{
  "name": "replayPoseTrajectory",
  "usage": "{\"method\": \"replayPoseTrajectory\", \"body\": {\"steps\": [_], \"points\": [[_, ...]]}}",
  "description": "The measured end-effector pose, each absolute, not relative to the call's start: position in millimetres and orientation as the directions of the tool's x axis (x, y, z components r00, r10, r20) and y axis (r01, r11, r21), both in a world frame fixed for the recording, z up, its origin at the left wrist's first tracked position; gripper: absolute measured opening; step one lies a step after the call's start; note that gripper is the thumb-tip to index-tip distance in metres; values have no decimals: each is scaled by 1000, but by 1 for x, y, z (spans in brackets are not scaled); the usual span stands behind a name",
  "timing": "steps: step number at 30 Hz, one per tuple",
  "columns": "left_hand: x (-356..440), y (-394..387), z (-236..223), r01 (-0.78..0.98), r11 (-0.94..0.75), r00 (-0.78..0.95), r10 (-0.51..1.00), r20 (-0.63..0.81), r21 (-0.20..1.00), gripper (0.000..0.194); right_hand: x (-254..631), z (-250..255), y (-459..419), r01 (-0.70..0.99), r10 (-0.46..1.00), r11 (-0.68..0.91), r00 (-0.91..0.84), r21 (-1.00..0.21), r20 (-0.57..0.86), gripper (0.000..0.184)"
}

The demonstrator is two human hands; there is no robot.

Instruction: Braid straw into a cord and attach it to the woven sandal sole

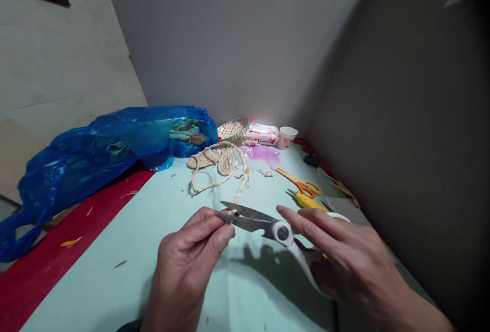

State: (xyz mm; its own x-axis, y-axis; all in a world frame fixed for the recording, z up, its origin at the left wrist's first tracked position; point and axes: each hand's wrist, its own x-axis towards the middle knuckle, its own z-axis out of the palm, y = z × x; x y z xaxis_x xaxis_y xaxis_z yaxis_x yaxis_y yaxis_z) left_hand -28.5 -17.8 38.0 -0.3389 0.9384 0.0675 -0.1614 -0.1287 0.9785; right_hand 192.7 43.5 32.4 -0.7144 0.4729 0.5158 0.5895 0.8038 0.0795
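Reaching in from the lower edge, our left hand [187,255] rises with its wrist low and its back turned outward, the thumb and forefinger drawn together in a narrow pinch on the end of a pale braided cord [242,185]. We have the other fingers of that hand curled behind the pinch, partly hidden from view. From the lower right comes our right hand [344,253], its forearm slanting up and leftward, palm turned down and inward, wrapped around the handles of the white-handled scissors [282,232]. We hold its forefinger nearly straight, the tip near the pivot; how the thumb sits in the handle we cannot tell. The blades point left and stand a little apart, with the cord's end between them, close by our left fingertips; whether blade and skin touch we cannot make out. From our pinch the cord runs away over the pale green bench [92,291] and loops around by two woven pieces [214,158]. Just beyond our right knuckles we see a yellow-handled tool [308,201] and, farther off, orange-handled scissors [302,185]. Toward the back wall stand a shallow woven basket [231,130], a pink and white packet [264,135] and a paper cup [287,138], while a blue plastic bag [95,141] sprawls along our left.
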Motion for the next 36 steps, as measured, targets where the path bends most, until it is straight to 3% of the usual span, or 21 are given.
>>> {"method": "replayPoseTrajectory", "body": {"steps": [19, 29, 36], "points": [[-32, -15, 27, -143, -117, -387, 921, 53, 983, 8, 190, 22, 48, 590, 517, 807, -702, -7, 489, 60], [-37, -16, 23, -144, -73, -309, 951, 26, 987, 7, 193, 19, 49, 592, 524, 806, -704, -11, 480, 59], [-35, -15, 31, -151, -141, -368, 927, 77, 978, 6, 192, 23, 45, 613, 558, 790, -708, -15, 432, 81]]}}
